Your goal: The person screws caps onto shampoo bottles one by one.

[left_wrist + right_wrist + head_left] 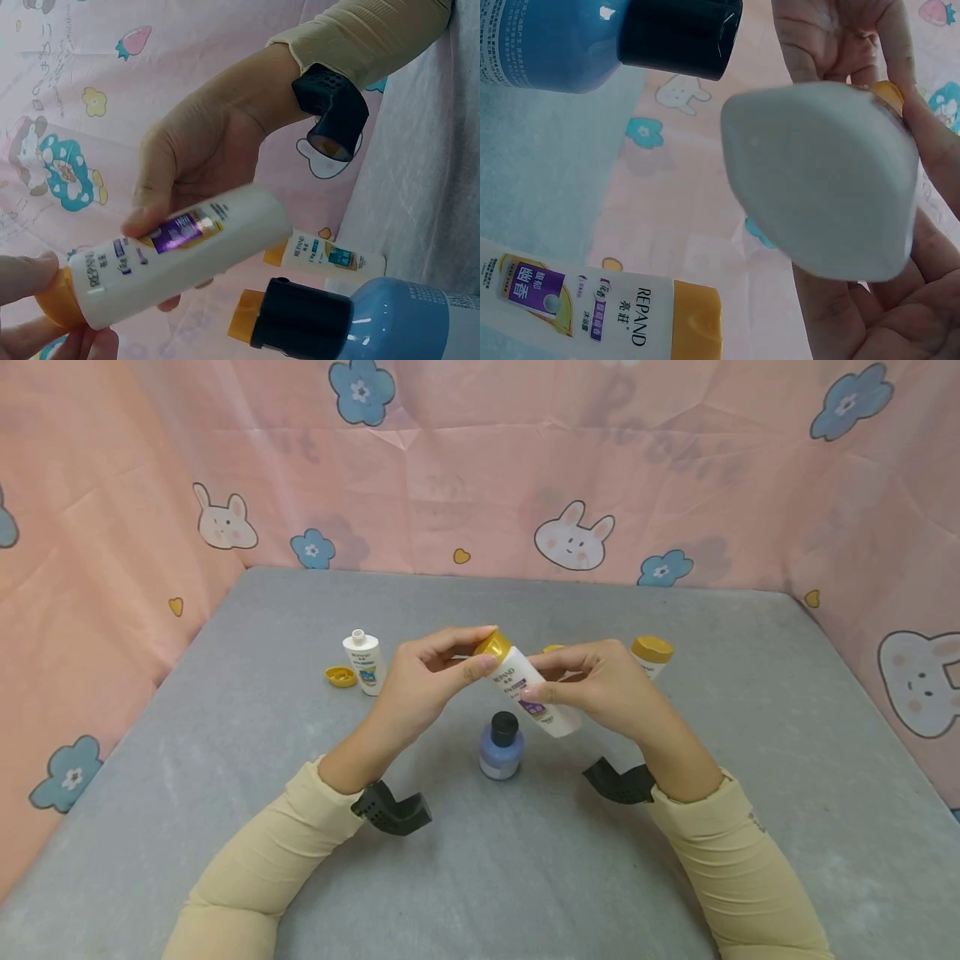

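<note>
A white bottle [517,683] with a purple label and a yellow cap [495,646] is held tilted above the table. My left hand [423,672] pinches its cap between thumb and fingers. My right hand [600,681] grips the body, thumb on the label side. In the left wrist view the cap [58,300] sits at the bottle's neck end. The right wrist view shows the base of the white bottle [821,176] large. Just below the hands stands a blue bottle [501,752] with a black cap.
To the left stands an uncapped white bottle [363,664], with a loose yellow cap [341,676] beside it on the grey table [480,877]. Behind my right hand are a yellow-capped bottle [652,652] and another yellow top [553,648], mostly hidden. A pink curtain [465,468] surrounds the table.
</note>
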A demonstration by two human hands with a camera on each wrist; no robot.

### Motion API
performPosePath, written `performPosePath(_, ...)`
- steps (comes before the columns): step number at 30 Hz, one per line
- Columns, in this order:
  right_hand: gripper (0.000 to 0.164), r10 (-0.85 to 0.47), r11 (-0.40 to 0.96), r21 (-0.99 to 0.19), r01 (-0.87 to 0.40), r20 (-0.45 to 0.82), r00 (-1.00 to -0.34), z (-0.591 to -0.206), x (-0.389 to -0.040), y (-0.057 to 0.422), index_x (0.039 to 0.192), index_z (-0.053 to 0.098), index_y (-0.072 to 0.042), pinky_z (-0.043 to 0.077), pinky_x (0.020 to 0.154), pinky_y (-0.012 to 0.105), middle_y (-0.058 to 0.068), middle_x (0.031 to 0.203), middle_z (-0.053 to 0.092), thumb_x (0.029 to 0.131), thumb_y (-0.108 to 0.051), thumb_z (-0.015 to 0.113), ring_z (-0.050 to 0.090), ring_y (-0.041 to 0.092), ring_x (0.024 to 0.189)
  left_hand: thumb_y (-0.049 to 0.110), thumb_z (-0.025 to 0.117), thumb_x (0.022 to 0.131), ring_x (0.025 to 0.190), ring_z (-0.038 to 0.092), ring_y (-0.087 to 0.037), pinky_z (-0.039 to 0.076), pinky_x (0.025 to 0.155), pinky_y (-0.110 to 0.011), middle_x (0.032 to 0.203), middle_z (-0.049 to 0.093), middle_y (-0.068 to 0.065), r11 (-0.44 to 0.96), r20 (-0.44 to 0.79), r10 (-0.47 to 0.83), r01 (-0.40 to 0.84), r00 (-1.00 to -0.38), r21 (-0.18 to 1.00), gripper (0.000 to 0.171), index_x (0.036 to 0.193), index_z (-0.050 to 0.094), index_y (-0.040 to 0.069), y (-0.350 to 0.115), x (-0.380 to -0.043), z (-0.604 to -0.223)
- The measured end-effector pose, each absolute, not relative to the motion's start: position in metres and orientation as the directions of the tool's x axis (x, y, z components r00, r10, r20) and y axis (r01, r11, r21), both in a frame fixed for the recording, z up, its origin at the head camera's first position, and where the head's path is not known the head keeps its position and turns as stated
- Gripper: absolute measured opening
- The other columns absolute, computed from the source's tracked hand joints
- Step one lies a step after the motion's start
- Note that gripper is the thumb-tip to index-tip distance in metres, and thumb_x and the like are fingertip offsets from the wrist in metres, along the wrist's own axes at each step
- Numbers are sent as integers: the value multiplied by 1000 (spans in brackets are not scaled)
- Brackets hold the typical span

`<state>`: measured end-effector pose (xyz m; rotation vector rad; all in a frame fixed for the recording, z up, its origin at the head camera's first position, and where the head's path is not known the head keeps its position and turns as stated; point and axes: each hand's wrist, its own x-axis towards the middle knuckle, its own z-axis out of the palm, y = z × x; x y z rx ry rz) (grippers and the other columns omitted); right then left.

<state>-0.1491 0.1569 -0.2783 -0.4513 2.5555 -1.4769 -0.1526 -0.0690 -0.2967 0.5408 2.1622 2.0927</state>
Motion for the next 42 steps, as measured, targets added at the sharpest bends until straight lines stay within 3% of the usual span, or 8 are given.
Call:
performPosePath(8,33,-324,465,-872,-152,-8,-946,-278,-149,157,114,76,-12,59,72,34,13,103,75,84,-21,81,72,23,84,8,71,92,106,69,-23,57,93,-30,129,64,-9,43,190,300,212,-935,976,42,133,62,5,-71,-149,-291)
performPosePath(18,33,-333,513,-835,-199,20,-943,-281,-151,155,115,75,-11,60,74,36,12,102,74,84,-20,81,71,22,86,18,72,92,105,69,-19,56,97,-32,125,67,-3,139,86,325,138,-942,981,38,130,66,13,-76,-151,-288)
performPosePath(28,31,-352,512,-826,-235,48,-935,-282,-150,156,113,76,-9,60,72,34,12,98,75,83,-17,81,71,21,81,17,73,92,106,70,-18,56,96,-32,125,68,-3,169,69,351,136,-934,976,37,129,67,13,-77,-150,-284)
performPosePath(42,31,-371,476,-848,-233,47,-928,-280,-149,159,111,77,-7,60,67,32,13,96,76,82,-17,82,71,21,75,11,72,91,105,70,-20,57,93,-30,125,67,-6,126,146,363,204,-920,971,36,127,67,8,-75,-149,-287)
